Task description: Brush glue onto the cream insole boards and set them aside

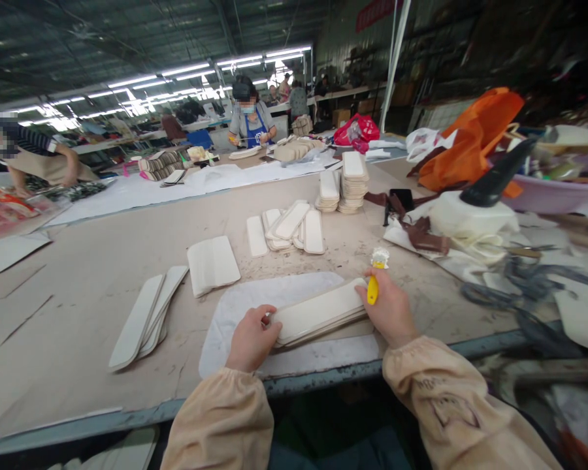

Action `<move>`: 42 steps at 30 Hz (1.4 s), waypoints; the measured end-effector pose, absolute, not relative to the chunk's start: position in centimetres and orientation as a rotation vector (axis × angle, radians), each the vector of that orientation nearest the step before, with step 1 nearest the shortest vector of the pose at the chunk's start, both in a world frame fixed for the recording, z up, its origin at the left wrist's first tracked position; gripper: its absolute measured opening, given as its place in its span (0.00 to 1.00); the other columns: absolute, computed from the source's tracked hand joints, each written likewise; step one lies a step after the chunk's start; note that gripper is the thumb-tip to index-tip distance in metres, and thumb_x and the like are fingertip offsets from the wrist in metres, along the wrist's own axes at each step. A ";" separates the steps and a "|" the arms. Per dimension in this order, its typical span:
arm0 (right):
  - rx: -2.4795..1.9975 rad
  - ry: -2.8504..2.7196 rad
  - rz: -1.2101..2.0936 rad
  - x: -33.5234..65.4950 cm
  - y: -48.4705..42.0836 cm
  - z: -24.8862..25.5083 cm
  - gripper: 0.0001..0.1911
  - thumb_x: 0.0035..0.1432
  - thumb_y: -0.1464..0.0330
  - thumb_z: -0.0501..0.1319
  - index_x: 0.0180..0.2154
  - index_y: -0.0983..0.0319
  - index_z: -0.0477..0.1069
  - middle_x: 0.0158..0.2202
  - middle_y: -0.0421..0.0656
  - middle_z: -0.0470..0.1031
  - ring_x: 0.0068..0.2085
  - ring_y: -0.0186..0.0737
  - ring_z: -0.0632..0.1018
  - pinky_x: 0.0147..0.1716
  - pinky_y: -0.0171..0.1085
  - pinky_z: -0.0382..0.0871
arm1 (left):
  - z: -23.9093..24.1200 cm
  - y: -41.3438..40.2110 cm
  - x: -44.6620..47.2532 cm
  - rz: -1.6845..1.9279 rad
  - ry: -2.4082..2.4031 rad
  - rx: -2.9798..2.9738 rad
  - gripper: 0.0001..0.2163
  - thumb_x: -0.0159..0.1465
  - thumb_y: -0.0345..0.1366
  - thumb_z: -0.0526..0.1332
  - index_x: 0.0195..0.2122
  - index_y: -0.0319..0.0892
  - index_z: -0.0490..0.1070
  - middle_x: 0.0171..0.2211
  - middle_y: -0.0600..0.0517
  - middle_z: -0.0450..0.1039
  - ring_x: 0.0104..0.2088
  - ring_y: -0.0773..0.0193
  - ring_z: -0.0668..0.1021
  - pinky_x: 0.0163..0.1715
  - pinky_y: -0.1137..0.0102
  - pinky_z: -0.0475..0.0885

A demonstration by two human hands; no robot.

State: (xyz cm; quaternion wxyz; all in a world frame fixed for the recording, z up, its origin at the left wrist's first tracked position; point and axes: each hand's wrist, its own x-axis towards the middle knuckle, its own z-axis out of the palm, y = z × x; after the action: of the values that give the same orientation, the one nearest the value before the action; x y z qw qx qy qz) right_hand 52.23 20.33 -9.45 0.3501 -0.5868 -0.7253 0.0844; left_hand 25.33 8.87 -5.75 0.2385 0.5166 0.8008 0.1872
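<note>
Pinching a yellow-handled brush (374,287) between curled fingers, the right hand (389,312) is steadying the 3 o'clock end of a stack of cream panels (318,314). The left hand (251,339) is gripping the 9 o'clock end, fingers pressed together. The stack is lying on a white mat (255,300) at the table edge (102,418). Judged step: aligning panels; next calls for a level brush stroke. More panels (147,316) are lying at 9 o'clock.

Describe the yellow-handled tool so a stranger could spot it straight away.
Start at the long beige worktable and find the white mat at its near edge. Both hands grip a small stack of cream strips there, and the right hand also holds the yellow-handled brush upright. It is the only bright yellow item among pale strips, with a whitish tip.
</note>
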 end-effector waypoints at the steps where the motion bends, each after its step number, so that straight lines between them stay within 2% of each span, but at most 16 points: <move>1: -1.523 -1.889 0.207 52.3 20.4 -9.6 0.14 0.57 0.65 0.59 0.46 0.59 0.68 0.37 0.45 0.77 0.36 0.48 0.78 0.36 0.42 0.70 | -5.8 8.9 25.3 0.513 2.194 1.415 0.15 0.58 0.37 0.59 0.46 0.44 0.73 0.36 0.52 0.71 0.34 0.63 0.74 0.38 0.69 0.67; 8: -1.485 -1.918 0.033 52.6 20.3 -9.3 0.13 0.58 0.66 0.58 0.45 0.61 0.67 0.38 0.48 0.75 0.40 0.50 0.76 0.42 0.45 0.70 | -5.9 8.9 25.2 0.540 2.197 1.435 0.13 0.58 0.36 0.59 0.44 0.44 0.73 0.38 0.51 0.70 0.32 0.64 0.74 0.38 0.68 0.67; 12: -1.454 -1.877 0.104 52.4 19.7 -8.9 0.14 0.59 0.63 0.58 0.46 0.60 0.66 0.42 0.49 0.76 0.42 0.50 0.77 0.42 0.45 0.70 | -5.7 9.1 25.6 0.573 2.205 1.459 0.10 0.56 0.33 0.59 0.40 0.42 0.71 0.38 0.51 0.70 0.35 0.63 0.74 0.39 0.68 0.68; 16: -1.534 -1.831 0.232 52.8 19.8 -8.6 0.16 0.57 0.61 0.59 0.46 0.59 0.65 0.40 0.47 0.76 0.38 0.51 0.78 0.38 0.46 0.70 | -5.3 9.2 26.2 0.618 2.221 1.460 0.08 0.55 0.29 0.57 0.36 0.43 0.68 0.35 0.52 0.70 0.36 0.62 0.73 0.40 0.68 0.68; 20: -1.539 -1.785 0.316 53.6 20.1 -8.5 0.18 0.55 0.60 0.60 0.46 0.58 0.65 0.38 0.46 0.76 0.38 0.51 0.78 0.38 0.46 0.70 | -5.1 9.1 26.4 0.688 2.192 1.463 0.14 0.56 0.30 0.56 0.44 0.42 0.67 0.36 0.52 0.71 0.37 0.61 0.74 0.41 0.67 0.70; 24: -1.570 -1.771 0.424 53.6 20.2 -8.6 0.20 0.53 0.60 0.61 0.47 0.57 0.66 0.34 0.44 0.76 0.35 0.50 0.78 0.36 0.45 0.70 | -5.4 9.2 26.1 0.625 2.243 1.558 0.20 0.58 0.37 0.59 0.52 0.39 0.69 0.45 0.45 0.70 0.47 0.54 0.74 0.51 0.59 0.69; 27: -1.588 -1.789 0.477 53.3 20.2 -8.9 0.20 0.51 0.60 0.63 0.46 0.58 0.67 0.33 0.43 0.76 0.33 0.48 0.77 0.34 0.44 0.69 | -5.4 9.3 26.1 0.484 2.231 1.608 0.22 0.58 0.41 0.61 0.52 0.37 0.72 0.48 0.42 0.70 0.51 0.51 0.72 0.55 0.58 0.65; 30: -1.622 -1.769 0.507 53.2 20.3 -9.3 0.21 0.50 0.61 0.63 0.47 0.58 0.67 0.33 0.43 0.75 0.33 0.48 0.77 0.35 0.44 0.69 | -5.3 9.4 26.3 0.415 2.184 1.626 0.21 0.59 0.40 0.61 0.52 0.38 0.73 0.48 0.42 0.71 0.50 0.52 0.73 0.55 0.60 0.65; 42: -1.488 -1.589 0.638 53.0 20.6 -9.3 0.23 0.47 0.62 0.64 0.46 0.58 0.65 0.35 0.43 0.75 0.36 0.49 0.78 0.39 0.47 0.70 | -5.0 9.4 26.7 0.507 2.161 1.664 0.17 0.56 0.35 0.64 0.47 0.40 0.74 0.48 0.45 0.71 0.50 0.54 0.73 0.55 0.62 0.64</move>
State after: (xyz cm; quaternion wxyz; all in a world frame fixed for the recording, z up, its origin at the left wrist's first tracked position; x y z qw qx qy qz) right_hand 53.01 20.58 -9.34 0.4229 -0.5944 -0.6348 0.2548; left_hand 26.70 9.44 -5.04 0.1827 0.5896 0.7660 0.1796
